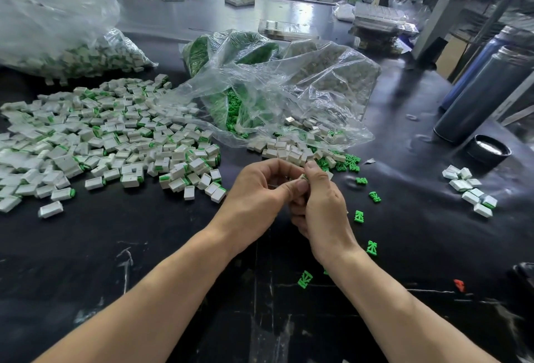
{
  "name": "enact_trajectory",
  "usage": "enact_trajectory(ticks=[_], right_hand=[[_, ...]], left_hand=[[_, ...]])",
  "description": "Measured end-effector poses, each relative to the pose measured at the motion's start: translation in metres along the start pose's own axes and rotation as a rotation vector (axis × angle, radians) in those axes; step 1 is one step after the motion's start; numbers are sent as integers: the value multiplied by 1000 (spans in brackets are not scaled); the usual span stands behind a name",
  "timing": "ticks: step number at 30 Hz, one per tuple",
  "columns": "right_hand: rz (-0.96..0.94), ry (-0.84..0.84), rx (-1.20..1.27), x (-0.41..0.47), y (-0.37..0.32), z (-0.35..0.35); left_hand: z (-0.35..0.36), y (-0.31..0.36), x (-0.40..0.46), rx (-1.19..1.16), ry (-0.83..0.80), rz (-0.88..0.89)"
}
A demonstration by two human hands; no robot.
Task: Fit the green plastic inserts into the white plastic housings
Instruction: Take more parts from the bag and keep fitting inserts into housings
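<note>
- A wide heap of assembled pieces, white housings with green showing at one end, lies well to the left of the left hand; judging by its spread, a great deal of the work is already done
- Much is left: beyond both hands lies a pile of bare white housings at the mouth of a clear plastic bag, with green inserts visible inside the bag
- Loose green inserts lie scattered just right of the right hand and nearer the person than it
- A small cluster of white pieces sits well to the right of the right hand; whether they are finished I cannot tell
- Both hands meet above the black table, fingers curled, thumbs touching at the tips
- The right hand pinches a small white-and-green piece between thumb and forefinger; the left hand's thumb and curled fingers close in against it, probably pressing an insert home
- Whether the insert is fully seated is hidden by the fingers
</note>
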State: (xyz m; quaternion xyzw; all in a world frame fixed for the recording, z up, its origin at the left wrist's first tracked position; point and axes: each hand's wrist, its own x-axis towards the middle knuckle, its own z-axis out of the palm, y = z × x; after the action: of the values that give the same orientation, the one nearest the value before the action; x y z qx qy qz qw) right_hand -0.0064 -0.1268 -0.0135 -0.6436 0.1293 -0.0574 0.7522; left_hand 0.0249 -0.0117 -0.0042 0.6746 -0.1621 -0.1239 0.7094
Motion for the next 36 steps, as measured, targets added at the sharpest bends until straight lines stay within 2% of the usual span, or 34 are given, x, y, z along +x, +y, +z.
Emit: enact_trajectory(ticks=[8,15,36], right_hand=[[-80,145,-218,4,8,7],[-119,180,-304,5,9,7],[-162,174,-323,4,8,6]], left_hand=[[0,-1,-2,18,46,4],[5,1,-5,62,102,8],[8,-1,-6,47,113,9]])
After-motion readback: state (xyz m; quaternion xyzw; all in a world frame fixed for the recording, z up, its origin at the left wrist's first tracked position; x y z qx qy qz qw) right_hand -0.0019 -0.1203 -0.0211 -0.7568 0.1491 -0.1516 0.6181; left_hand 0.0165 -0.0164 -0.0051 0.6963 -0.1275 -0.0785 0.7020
